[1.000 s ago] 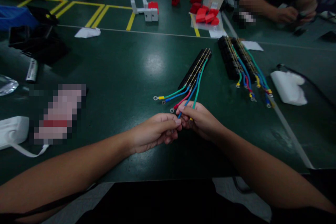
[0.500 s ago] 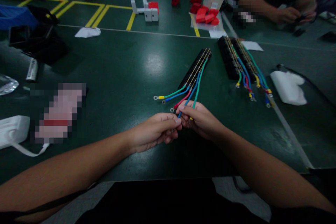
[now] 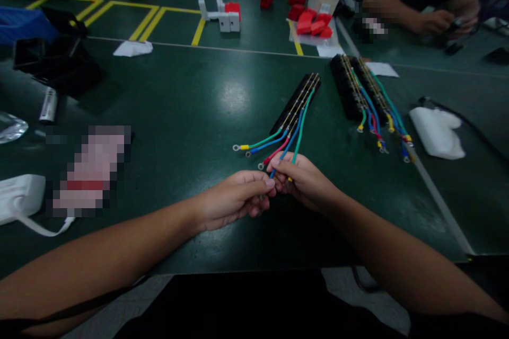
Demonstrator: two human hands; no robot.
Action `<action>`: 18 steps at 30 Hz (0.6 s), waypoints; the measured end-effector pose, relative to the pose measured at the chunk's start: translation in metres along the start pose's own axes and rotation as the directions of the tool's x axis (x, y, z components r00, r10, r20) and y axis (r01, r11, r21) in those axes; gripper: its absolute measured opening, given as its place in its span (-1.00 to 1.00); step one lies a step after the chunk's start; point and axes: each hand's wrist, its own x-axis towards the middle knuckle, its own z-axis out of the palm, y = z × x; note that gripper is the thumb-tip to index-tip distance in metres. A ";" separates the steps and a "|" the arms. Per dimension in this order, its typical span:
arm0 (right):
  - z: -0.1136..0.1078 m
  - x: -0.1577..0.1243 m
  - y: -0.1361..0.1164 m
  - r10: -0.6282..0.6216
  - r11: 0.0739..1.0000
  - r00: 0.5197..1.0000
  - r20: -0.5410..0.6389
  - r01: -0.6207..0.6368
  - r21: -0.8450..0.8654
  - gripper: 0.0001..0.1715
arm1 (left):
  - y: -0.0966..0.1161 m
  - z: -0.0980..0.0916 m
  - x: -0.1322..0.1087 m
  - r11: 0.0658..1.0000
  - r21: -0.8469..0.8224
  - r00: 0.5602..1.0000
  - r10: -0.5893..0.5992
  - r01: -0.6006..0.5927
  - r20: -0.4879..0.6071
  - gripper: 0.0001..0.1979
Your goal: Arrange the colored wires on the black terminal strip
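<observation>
A black terminal strip [image 3: 295, 104] with metal rods lies on the green table, its coloured wires pointing toward me. My left hand [image 3: 242, 193] pinches the lower end of a blue wire [image 3: 293, 140]. Just beside it, my right hand [image 3: 304, 177] is closed on the same blue wire a little higher up. The right-hand green wire [image 3: 301, 130] also runs into my right hand, its yellow sleeve showing below the fingers. To the left, a green wire [image 3: 260, 142], another blue wire and a red wire [image 3: 278, 151] end in ring terminals lying free. My fingers hide the blue wire's tip.
Two more wired strips [image 3: 350, 90] lie to the right, near a white object [image 3: 437, 130] with a black cable. Red parts [image 3: 314, 24] and white blocks [image 3: 228, 18] stand at the back. A blurred-out device [image 3: 91, 169] and black frames [image 3: 59, 61] are at left. Another person's hands [image 3: 441, 24] work at far right.
My hands and the wires hold almost the same position. At the far right, the other person's hands have shifted slightly.
</observation>
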 end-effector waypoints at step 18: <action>0.002 -0.001 -0.002 0.012 1.000 1.000 -0.028 -0.012 -0.008 -0.76 | -0.001 0.000 0.000 1.000 -0.010 1.000 0.006 -0.005 0.005 -0.80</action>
